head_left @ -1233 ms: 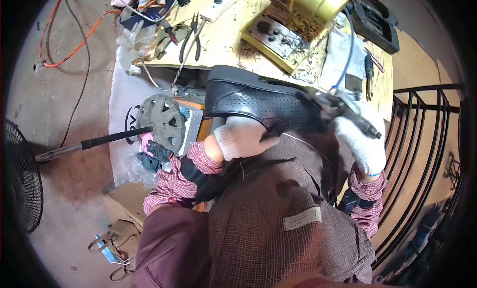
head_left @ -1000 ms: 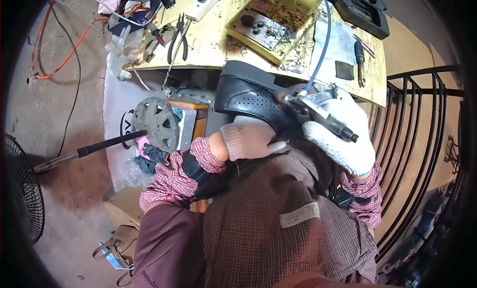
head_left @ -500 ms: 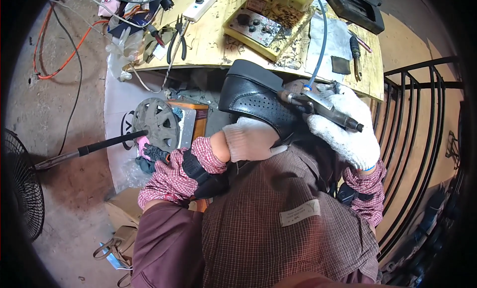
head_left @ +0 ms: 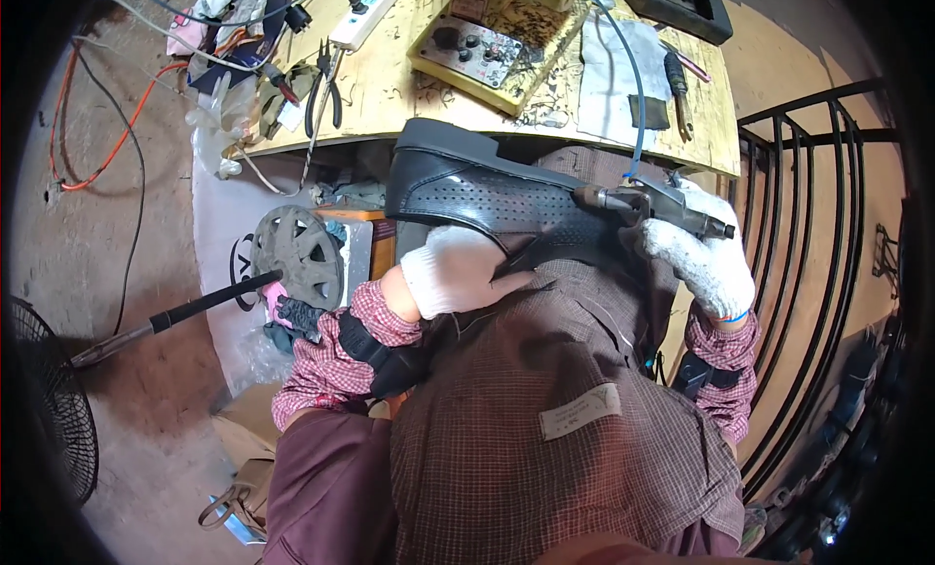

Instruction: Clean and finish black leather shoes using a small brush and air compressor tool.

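A black leather shoe [head_left: 487, 197] with rows of small punched holes lies on its side above my lap, its heel toward the left. My left hand [head_left: 462, 271], in a white glove, holds the shoe at its opening; the thumb shows and the other fingers are partly hidden. In a white knit glove, my right hand [head_left: 709, 265] is closed round a metal air tool [head_left: 672, 210] with a thin blue hose [head_left: 633, 83]. The tool's tip is at the shoe's side toward the toe; whether it touches is unclear. A brown checked apron [head_left: 545, 477] covers my lap.
The wooden bench [head_left: 390, 102] ahead carries a yellow control box [head_left: 466, 63], pliers [head_left: 322, 93], a screwdriver [head_left: 676, 88] and a white power strip [head_left: 368, 15]. A black metal rack [head_left: 808, 234] stands at right, a fan [head_left: 54, 399] at left.
The shoe, both hands and the air tool sit lower relative to the bench edge. The shoe has turned flatter, with more of its perforated side showing. My view has shifted slightly right.
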`<state>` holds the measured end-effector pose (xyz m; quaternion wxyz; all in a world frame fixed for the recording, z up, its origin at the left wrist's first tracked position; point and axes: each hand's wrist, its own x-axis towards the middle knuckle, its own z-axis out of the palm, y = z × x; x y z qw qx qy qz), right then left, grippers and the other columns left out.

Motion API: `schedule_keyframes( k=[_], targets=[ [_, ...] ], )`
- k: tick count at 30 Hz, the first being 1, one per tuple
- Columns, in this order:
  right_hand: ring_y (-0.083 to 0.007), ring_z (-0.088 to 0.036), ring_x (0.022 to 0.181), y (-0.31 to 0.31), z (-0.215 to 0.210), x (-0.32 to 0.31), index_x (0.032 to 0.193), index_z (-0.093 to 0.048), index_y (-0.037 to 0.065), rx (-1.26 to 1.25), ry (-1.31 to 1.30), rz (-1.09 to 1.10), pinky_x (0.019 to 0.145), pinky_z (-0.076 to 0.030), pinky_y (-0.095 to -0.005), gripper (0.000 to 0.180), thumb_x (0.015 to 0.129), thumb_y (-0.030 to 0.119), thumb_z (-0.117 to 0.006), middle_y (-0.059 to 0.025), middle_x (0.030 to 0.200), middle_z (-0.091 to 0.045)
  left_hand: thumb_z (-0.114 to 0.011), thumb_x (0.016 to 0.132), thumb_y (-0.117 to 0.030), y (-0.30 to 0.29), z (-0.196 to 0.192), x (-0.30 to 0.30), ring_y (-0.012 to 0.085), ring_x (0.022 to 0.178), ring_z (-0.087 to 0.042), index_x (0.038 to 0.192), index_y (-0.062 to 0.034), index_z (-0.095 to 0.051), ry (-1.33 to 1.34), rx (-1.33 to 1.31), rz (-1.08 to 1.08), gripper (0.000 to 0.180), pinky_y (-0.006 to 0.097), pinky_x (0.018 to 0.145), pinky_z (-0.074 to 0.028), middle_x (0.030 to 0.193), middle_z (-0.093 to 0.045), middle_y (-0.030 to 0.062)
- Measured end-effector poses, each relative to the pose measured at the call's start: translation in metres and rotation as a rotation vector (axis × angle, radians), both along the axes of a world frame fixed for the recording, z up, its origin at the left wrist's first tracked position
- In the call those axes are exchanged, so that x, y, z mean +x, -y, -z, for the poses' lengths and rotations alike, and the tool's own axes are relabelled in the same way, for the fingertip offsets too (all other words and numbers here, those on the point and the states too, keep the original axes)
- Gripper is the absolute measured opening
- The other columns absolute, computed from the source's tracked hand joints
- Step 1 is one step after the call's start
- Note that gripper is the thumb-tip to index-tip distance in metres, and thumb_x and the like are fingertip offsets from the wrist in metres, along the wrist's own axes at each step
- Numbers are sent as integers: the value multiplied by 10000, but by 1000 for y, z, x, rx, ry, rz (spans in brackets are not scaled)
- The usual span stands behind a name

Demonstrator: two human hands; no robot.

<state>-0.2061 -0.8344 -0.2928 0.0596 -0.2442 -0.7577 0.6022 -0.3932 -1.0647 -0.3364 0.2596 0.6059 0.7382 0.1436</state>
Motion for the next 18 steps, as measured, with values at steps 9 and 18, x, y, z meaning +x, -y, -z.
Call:
schedule_keyframes(
  k=[9,18],
  targets=[
    [-126,-637,753,-12,13,21,1006,-735,-10,-64,93,118,667,-492,-276,289,831,209,-806,-51,831,-700,-830,801,-268,23,19,-9,343,735,-677,1137,-61,-701,162,426,-344,416,374,661,-543,868,-698,136],
    [-122,-635,844,-32,53,14,1075,-712,0,256,-2,77,759,-512,-266,341,796,142,-848,-38,970,-697,-726,816,-8,62,33,-33,201,980,-663,1092,-85,-728,866,440,-924,287,308,888,-505,1044,-704,59]
  ],
)
